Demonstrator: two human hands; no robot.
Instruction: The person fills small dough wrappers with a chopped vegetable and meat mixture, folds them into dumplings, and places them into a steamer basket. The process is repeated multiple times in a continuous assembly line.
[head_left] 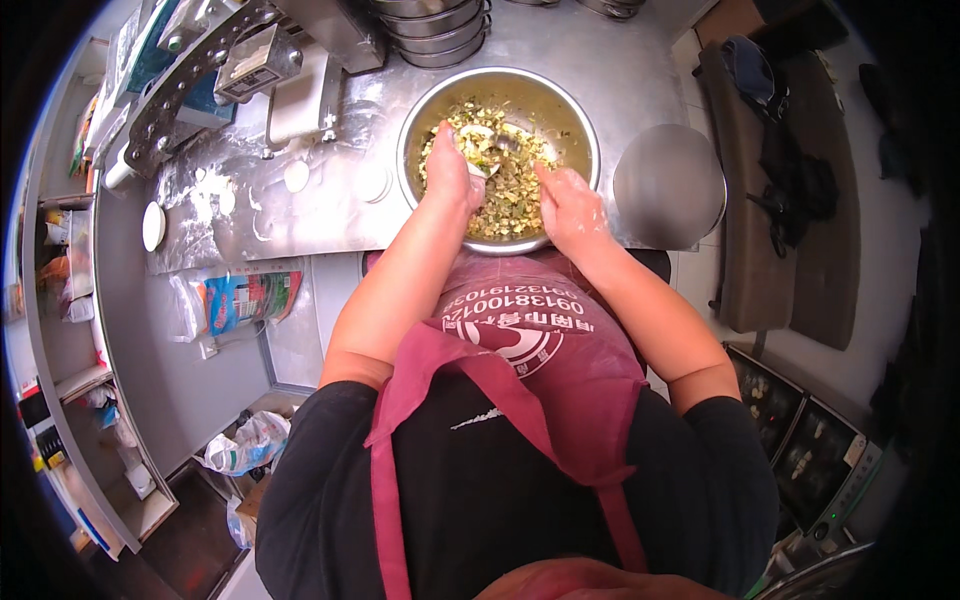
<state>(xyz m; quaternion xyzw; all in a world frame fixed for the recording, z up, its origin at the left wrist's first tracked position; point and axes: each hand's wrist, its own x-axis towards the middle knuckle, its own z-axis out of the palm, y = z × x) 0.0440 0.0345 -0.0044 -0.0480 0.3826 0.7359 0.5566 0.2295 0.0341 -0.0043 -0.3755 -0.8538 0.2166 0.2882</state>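
A large steel bowl [580, 125] stands on the floured steel counter [640, 70], holding a chopped green and pale filling [505, 190]. My left hand [450, 170] is inside the bowl, closed on a spoon [495, 140] whose metal end pokes out over the filling. My right hand [565, 205] rests in the filling near the bowl's front right rim, fingers dusted with flour and curled; whether it holds anything I cannot tell.
Round dough wrappers [296, 176] lie on the flour left of the bowl. A metal machine [260, 60] stands at the back left, stacked steel bowls [430, 30] behind. A round steel lid [668, 185] lies right. Bags [245, 445] sit on the floor, trays [790, 430] lower right.
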